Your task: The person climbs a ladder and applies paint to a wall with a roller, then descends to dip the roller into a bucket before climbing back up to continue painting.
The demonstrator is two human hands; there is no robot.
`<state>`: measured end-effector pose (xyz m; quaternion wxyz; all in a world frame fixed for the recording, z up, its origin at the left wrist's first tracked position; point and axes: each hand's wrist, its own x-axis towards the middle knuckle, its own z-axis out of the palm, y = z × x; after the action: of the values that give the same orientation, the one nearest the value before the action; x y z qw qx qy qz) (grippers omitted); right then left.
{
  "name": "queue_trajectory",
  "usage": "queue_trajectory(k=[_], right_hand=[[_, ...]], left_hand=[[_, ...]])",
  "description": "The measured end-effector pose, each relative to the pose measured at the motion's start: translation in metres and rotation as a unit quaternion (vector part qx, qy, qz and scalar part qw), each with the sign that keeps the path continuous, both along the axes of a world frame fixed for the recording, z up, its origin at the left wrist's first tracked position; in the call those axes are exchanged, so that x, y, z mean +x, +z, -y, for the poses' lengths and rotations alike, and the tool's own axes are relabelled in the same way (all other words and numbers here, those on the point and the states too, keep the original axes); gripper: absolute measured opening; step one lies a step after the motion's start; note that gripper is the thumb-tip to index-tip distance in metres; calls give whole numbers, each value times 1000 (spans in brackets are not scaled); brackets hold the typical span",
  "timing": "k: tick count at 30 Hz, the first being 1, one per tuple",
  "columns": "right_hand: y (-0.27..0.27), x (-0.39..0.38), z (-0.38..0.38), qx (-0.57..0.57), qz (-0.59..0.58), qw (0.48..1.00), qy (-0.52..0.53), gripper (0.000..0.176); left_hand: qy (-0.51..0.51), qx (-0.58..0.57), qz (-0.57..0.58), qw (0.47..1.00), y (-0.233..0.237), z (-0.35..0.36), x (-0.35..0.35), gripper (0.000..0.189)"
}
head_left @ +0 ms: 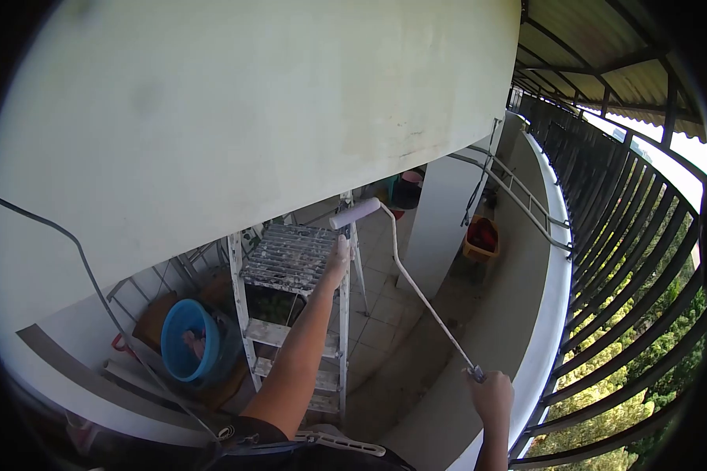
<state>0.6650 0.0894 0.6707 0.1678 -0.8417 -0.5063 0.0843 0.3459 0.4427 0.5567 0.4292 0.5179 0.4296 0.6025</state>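
Observation:
My right hand (492, 396) is closed around the grip of a paint roller, low on the right. From there the roller's long, bent, paint-spattered rod (422, 293) runs up to a pale lilac roller sleeve (357, 212), which is below the lower edge of a large white wall surface (251, 118). My left hand (338, 261) is stretched forward, its fingers closed just below the sleeve's left end. A small dark piece shows at the fingertips, too small to name. Behind that hand stands a paint-splashed stepladder (291, 255) with a slatted top platform.
A blue tub (188, 341) stands at lower left with something pale inside. An orange basket (481, 238) is beside the low parapet (554, 235). Dark metal railings (617, 306) curve along the right, with trees beyond. A black cable (82, 255) hangs across the left.

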Motion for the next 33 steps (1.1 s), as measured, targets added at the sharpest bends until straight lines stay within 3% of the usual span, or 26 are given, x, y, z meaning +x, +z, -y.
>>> queue_trajectory(k=[3,6,10,15,22,28,30,33], right_hand=[[-10,-1,-11,-1,35,999,31,44],[-56,21,-5,13,-85,996,10,43],[-84,50,8,85,-82,992,-51,41],[-58,72,9,125,-43,991,-28,38],[-31,54,-47,74,-52,995,49,35],[25,-9,-46,89,-80,992,25,37],[23,-23,-42,85,-89,992,21,37],[-36,-27,-37,32,-121,992,6,37]], left_hand=[[1,15,14,1000,-16,-11,-1,49],[2,-16,-4,1000,-6,-6,-2,48],[-23,-13,15,1000,12,12,0,47],[14,29,-7,999,1,4,2,51],[17,-5,4,1000,11,11,6,51],[9,-1,12,1000,10,9,4,51],[15,-8,17,1000,9,11,8,52],[8,-13,14,1000,-3,0,0,53]])
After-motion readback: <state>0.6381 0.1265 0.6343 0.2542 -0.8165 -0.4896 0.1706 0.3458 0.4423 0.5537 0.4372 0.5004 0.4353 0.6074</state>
